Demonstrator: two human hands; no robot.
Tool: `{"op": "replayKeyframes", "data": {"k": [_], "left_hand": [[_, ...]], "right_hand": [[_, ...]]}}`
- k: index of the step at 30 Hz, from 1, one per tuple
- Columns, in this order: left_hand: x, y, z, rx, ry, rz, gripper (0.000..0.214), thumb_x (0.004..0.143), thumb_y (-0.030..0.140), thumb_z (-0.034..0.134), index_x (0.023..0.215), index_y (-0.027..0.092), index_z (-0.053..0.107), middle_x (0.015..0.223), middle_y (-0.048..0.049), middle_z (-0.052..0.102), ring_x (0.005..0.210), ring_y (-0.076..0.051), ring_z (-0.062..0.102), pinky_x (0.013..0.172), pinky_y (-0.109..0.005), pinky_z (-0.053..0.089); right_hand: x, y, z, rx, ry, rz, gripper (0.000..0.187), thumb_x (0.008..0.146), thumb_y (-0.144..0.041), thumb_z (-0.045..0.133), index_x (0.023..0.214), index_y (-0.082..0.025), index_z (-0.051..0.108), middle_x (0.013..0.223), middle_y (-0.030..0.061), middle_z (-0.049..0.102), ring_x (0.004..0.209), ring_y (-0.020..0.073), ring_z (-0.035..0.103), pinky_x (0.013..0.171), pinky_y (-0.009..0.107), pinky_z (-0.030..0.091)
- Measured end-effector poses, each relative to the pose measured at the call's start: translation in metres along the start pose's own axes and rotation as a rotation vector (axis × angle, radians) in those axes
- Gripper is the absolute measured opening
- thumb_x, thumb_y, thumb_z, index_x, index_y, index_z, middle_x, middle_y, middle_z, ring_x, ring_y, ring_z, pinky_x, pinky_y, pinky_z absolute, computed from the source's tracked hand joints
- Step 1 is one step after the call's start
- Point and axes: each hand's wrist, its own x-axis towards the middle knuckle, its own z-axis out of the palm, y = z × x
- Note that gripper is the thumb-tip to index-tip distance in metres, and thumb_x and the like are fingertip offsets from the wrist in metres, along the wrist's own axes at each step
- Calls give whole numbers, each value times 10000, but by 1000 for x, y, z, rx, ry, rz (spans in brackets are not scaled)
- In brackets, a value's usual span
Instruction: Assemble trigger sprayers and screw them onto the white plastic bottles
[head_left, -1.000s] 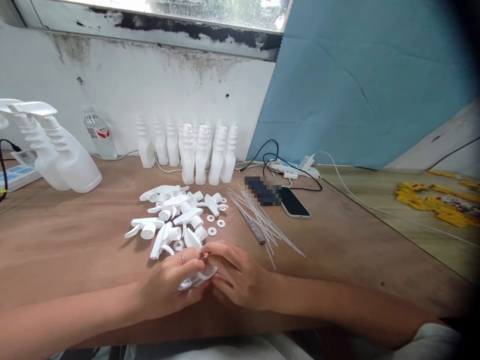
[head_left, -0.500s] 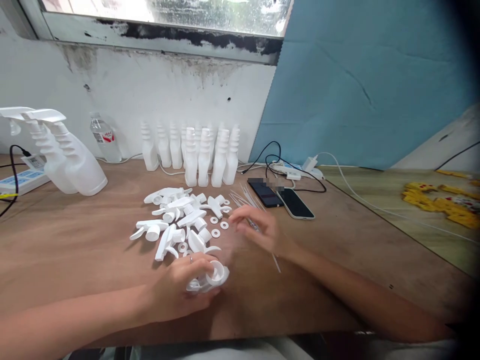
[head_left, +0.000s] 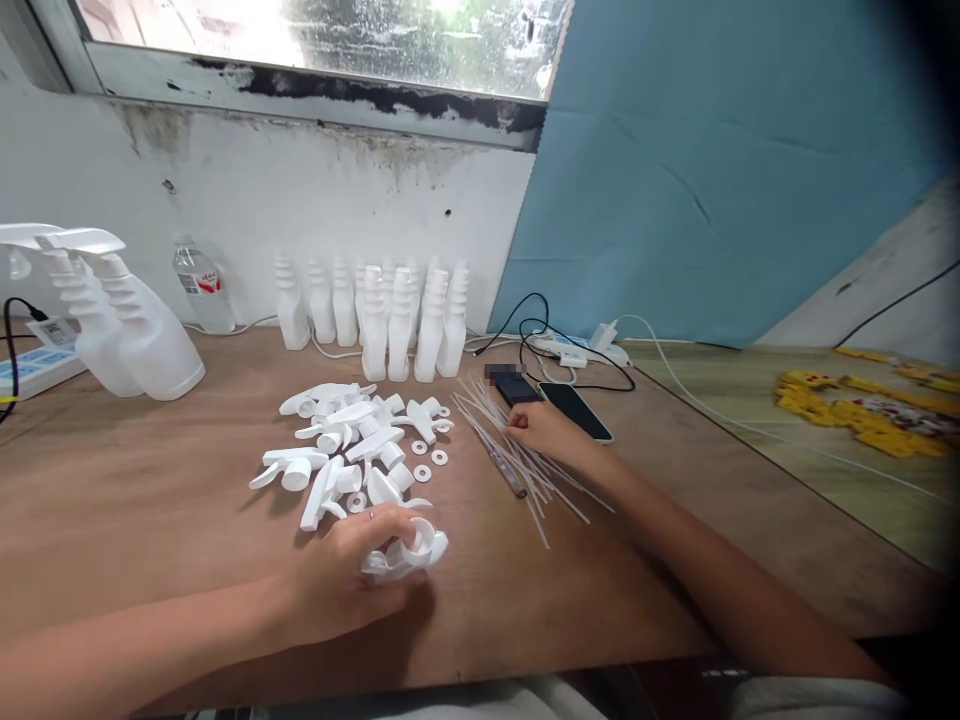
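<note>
Saw in head view a white wall (head_left: 247, 190) with dark stains under a window (head_left: 337, 40), blue sheet (head_left: 675, 200) at right, brown table (head_left: 187, 550) in front. Held white spray head (head_left: 431, 548) in left hand (head_left: 352, 565), just above table near front edge, thumb at round collar, collar opening turned up. Had right hand (head_left: 551, 430) at upper part of thin white tubes (head_left: 536, 485), fingers curled in, narrow. Couldn't tell about a tube between the fingertips. Noted loose spray heads (head_left: 379, 443) piled just beyond left hand, flat washers (head_left: 422, 474) beside pile, on tubes side. Spotted slim tool (head_left: 508, 472) among tubes, dark phone (head_left: 506, 382) and pale-edged phone (head_left: 581, 412) just beyond right hand. Counted two bigger spray bottles (head_left: 161, 345) at far left. Found slim white bottles (head_left: 401, 330) upright, grouped by wall, without heads.
</note>
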Motion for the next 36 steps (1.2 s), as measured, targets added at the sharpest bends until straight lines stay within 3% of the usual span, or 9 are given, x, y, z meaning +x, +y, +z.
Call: {"op": "replayKeyframes", "data": {"k": [6, 10, 12, 14, 17, 22, 28, 36], "left_hand": [[0, 4, -4, 56, -8, -172, 303, 797, 167, 610, 1076, 211, 499, 1115, -48, 650, 693, -83, 562, 613, -183, 443], [-2, 5, -2, 31, 11, -215, 327, 832, 249, 615, 1119, 225, 460, 1083, -49, 655, 663, -79, 551, 594, -182, 443], [-2, 5, -2, 3, 21, -191, 405, 835, 242, 616, 1188, 237, 418, 1100, -58, 651, 731, -96, 586, 651, -195, 471], [-1, 7, -2, -32, 4, -168, 491, 838, 224, 610, 1263, 252, 364, 1124, -61, 646, 796, -110, 608, 699, -208, 490], [1, 11, -3, -82, -21, -162, 559, 835, 209, 615, 1305, 261, 318, 1132, -56, 646, 879, -131, 620, 755, -228, 507], [4, 15, -5, -101, -49, -188, 521, 840, 205, 606, 1287, 228, 340, 1112, -71, 651, 875, -138, 635, 777, -247, 518], [3, 15, -5, -159, -50, -201, 508, 835, 204, 604, 1278, 223, 357, 1124, -80, 632, 857, -136, 641, 730, -231, 523], [2, 10, -4, -183, -62, -219, 513, 830, 226, 620, 1274, 237, 363, 1153, -77, 608, 873, -135, 638, 758, -243, 527]], "right_hand": [[-4, -9, -8, 149, 87, 28, 64, 683, -158, 586, 622, -137, 589, 629, 63, 651, 581, 141, 588, 533, 211, 379], [-17, -29, -29, 350, 133, -5, 110, 836, -263, 415, 827, -166, 467, 648, 29, 640, 385, 93, 507, 396, 206, 343], [-28, -48, -40, 502, 144, -83, 134, 893, -317, 333, 884, -193, 384, 640, -3, 613, 380, 101, 528, 372, 204, 362], [-41, -71, -48, 889, 114, -322, 130, 862, -298, 441, 897, -210, 352, 681, -18, 610, 448, 120, 585, 413, 223, 441], [-60, -104, -48, 1123, -20, -532, 199, 832, -220, 517, 921, -218, 339, 754, -26, 628, 550, 129, 637, 520, 271, 533], [-75, -132, -39, 1109, -183, -653, 144, 829, -131, 443, 891, -203, 334, 755, -21, 622, 560, 82, 604, 534, 229, 513], [-75, -136, -34, 1019, -161, -626, 212, 747, -49, 422, 877, -195, 343, 712, -39, 581, 566, 56, 561, 551, 202, 496], [-73, -134, -25, 945, -138, -640, 212, 771, -39, 440, 887, -192, 350, 770, -25, 598, 615, 66, 597, 591, 213, 517]]}}
